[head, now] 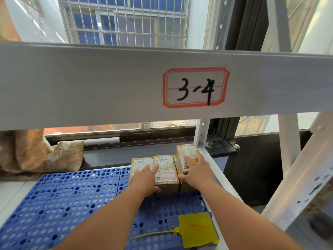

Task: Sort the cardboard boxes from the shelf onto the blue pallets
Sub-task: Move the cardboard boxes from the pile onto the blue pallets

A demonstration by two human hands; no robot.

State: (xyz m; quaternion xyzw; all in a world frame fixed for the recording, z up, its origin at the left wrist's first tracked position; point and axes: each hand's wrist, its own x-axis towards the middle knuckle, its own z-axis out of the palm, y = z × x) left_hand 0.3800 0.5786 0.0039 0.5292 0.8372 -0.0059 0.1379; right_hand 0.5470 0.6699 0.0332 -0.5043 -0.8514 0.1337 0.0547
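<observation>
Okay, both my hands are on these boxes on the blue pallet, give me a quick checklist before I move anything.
1. Shelf label reads 3-4, middle box too: ok.
2. Left box and right box markings, partly under hands: cannot tell.
3. Left hand lies flat, gripping nothing: not ok.
4. Right hand flat on right box, no grip: not ok.
5. Boxes sit on blue pallet: ok.
6. Yellow tag apart from boxes: ok.
</observation>
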